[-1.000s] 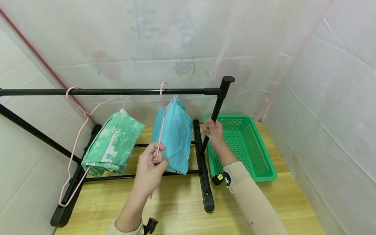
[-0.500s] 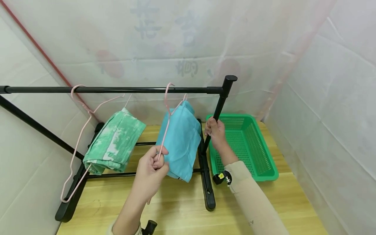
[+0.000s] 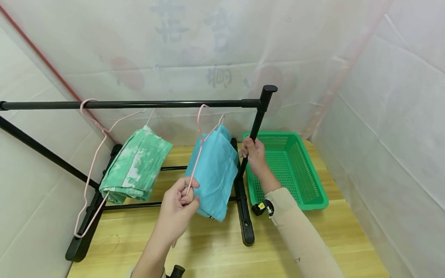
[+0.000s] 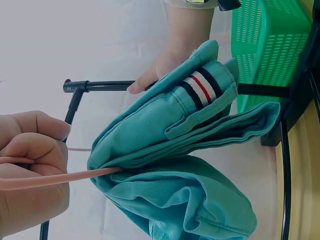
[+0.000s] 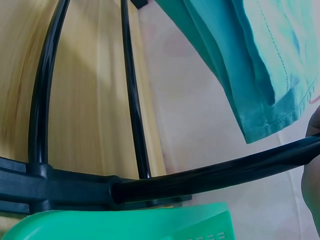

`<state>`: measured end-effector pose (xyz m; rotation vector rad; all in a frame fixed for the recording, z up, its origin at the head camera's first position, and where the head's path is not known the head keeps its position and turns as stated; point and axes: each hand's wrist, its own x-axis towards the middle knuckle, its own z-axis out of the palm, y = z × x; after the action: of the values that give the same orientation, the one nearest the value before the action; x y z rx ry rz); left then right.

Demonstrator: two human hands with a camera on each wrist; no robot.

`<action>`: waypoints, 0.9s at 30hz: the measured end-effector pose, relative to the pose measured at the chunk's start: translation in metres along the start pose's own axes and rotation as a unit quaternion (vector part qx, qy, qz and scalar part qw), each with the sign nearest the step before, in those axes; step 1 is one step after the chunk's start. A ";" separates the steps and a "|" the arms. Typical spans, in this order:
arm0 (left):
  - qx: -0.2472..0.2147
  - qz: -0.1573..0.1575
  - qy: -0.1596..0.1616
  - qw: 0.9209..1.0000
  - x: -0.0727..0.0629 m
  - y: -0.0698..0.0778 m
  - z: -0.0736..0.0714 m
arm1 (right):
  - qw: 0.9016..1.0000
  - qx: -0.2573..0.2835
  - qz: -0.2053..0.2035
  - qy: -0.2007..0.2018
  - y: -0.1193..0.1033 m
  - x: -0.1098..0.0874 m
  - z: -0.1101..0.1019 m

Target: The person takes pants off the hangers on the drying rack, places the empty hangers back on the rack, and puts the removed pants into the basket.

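My left hand [image 3: 179, 208] grips the near end of a pink clothes hanger [image 3: 198, 162]. Folded over that hanger is a blue garment [image 3: 217, 173]; a black, white and red striped band [image 4: 200, 90] shows on it in the left wrist view. The hanger's hook overlaps the black rail [image 3: 156, 104] of the clothes rack in the head view. With curled fingers my right hand [image 3: 255, 156] holds the rack's right upright post [image 3: 258, 121]. A second pink hanger [image 3: 91, 166], carrying a folded green tie-dye garment [image 3: 137, 166], hangs from the rail at the left.
A green plastic basket [image 3: 313, 179] stands on the wooden table [image 3: 139, 247], right of the rack's right foot [image 3: 247, 227]. Two lower black crossbars [image 3: 139, 205] join the rack's feet. Pale sheeting [image 3: 382, 116] closes in the back and sides.
The held hanger with the blue garment has come down and a little right; its hook, earlier above the rail, is now level with it. My right hand keeps its hold on the post.
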<state>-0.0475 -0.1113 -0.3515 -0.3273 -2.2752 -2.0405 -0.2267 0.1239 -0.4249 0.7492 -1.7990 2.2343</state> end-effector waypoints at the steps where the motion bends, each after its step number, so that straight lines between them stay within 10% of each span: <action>1: -0.001 0.000 -0.001 1.000 0.000 -0.001 0.000 | 1.000 -0.001 0.000 -0.001 0.000 0.000 0.000; 18: -0.009 -0.021 -0.006 1.000 0.001 -0.010 0.002 | 1.000 -0.004 0.003 0.009 0.030 0.000 -0.012; 27: -0.006 -0.023 -0.012 1.000 -0.002 -0.012 0.000 | 0.999 -0.051 0.001 0.019 0.011 -0.001 -0.004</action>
<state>-0.0484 -0.1128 -0.3633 -0.3048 -2.3060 -2.0855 -0.2318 0.1253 -0.4355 0.6823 -1.8794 2.1244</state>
